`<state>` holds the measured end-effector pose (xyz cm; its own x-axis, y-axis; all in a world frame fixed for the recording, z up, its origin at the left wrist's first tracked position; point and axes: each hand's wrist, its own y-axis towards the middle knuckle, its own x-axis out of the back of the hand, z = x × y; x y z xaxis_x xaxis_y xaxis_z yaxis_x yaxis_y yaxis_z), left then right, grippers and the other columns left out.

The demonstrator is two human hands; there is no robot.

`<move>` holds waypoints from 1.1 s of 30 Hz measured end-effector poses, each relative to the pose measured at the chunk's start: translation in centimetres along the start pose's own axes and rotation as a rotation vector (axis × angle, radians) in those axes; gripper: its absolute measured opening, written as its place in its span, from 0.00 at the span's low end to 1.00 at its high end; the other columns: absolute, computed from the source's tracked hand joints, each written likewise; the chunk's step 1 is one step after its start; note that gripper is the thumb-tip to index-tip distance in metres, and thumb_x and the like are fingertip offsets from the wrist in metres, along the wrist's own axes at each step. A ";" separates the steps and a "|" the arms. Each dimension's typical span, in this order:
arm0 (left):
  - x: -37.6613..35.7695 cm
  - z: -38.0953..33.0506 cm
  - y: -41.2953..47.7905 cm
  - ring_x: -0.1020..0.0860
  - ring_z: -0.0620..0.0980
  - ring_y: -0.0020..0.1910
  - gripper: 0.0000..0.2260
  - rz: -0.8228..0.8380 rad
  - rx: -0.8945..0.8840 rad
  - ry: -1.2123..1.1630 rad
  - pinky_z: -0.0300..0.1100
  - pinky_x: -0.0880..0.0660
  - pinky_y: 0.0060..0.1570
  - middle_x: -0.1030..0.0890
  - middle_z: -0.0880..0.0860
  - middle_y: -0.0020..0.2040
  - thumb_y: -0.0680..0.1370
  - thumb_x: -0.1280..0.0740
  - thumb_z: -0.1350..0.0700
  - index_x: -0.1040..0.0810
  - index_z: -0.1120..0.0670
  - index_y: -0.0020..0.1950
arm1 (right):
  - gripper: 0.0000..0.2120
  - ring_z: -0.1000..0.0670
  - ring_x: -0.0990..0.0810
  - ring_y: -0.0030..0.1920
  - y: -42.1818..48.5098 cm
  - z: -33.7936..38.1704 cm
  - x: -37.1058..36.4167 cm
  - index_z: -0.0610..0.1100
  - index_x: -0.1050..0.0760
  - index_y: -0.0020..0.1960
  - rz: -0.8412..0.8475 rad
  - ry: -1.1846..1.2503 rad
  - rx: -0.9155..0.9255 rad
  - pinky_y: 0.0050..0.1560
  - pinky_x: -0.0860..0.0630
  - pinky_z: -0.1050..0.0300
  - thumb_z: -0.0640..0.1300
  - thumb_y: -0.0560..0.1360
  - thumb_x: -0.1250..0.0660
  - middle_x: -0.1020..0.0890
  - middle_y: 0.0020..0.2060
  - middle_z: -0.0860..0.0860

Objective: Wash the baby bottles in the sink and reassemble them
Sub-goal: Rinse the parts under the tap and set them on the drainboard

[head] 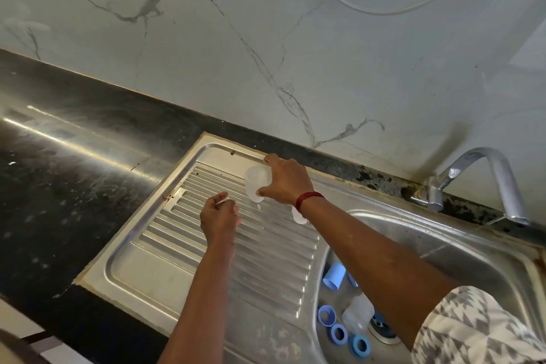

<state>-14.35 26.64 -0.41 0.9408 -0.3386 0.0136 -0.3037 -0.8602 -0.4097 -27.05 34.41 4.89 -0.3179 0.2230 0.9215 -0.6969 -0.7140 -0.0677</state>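
Your right hand (285,183) grips a clear baby bottle (256,179) | your left hand (220,217) pinches a small clear piece (222,201)

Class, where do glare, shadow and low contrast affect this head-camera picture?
Head view: a bright glare streak crosses the black stone counter; head view: the curved steel tap casts a soft shadow on the marble wall; head view: the clear plastic bottle in the right hand barely stands out against the ribbed steel drainboard.

Dim, even light filling scene. Glare streak running across black countertop (68,139); drainboard (165,275) gleaming faintly. Faucet (484,174) casting soft shadow onto marble wall (325,53). Wide-angle distortion bending edges; slight softness throughout.
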 end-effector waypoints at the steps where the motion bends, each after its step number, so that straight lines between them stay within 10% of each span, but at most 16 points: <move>1: -0.1 -0.3 -0.6 0.18 0.56 0.52 0.09 0.000 -0.031 0.012 0.54 0.19 0.55 0.18 0.56 0.53 0.79 0.31 0.59 0.22 0.52 0.59 | 0.34 0.44 0.22 0.61 -0.6 -0.2 0.2 0.46 0.32 0.71 -0.046 0.063 0.001 0.64 0.25 0.48 0.56 0.70 0.24 0.21 0.63 0.46; 12: -4.6 3.6 -13.9 0.27 0.46 0.25 0.07 0.506 -0.063 0.087 0.36 0.32 0.25 0.22 0.54 0.30 0.77 0.34 0.66 0.22 0.56 0.41 | 0.08 0.57 0.21 0.36 -15.5 -9.4 1.4 0.46 0.18 0.48 -0.406 0.471 -0.164 0.42 0.27 0.70 0.39 0.70 0.25 0.20 0.33 0.57; 18: -7.1 9.7 -17.8 0.22 0.48 0.37 0.04 0.700 0.192 0.341 0.41 0.27 0.36 0.19 0.52 0.39 0.75 0.33 0.59 0.20 0.50 0.45 | 0.06 0.58 0.23 0.36 -21.6 -16.6 -2.0 0.50 0.21 0.41 -0.163 0.434 -0.441 0.38 0.32 0.71 0.39 0.70 0.28 0.24 0.30 0.60; 24: -9.2 12.3 -19.3 0.24 0.49 0.55 0.15 0.652 0.384 0.412 0.46 0.29 0.51 0.22 0.51 0.59 0.82 0.38 0.46 0.23 0.51 0.64 | 0.08 0.46 0.16 0.37 -24.7 -21.3 -8.2 0.48 0.23 0.30 0.095 0.558 -0.783 0.44 0.18 0.51 0.47 0.67 0.28 0.17 0.32 0.49; 33: -12.1 14.5 -17.5 0.24 0.46 0.43 0.07 0.590 0.315 0.423 0.42 0.30 0.42 0.21 0.50 0.45 0.81 0.35 0.51 0.23 0.47 0.43 | 0.16 0.45 0.20 0.33 -24.5 -22.9 -13.3 0.45 0.29 0.38 0.233 0.746 -1.039 0.34 0.22 0.54 0.54 0.72 0.29 0.21 0.35 0.47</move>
<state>-18.26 51.36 -6.61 0.4812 -0.8760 0.0330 -0.6186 -0.3660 -0.6952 -20.51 64.11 -14.50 -0.5431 0.7171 0.4368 -0.6392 -0.0158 -0.7688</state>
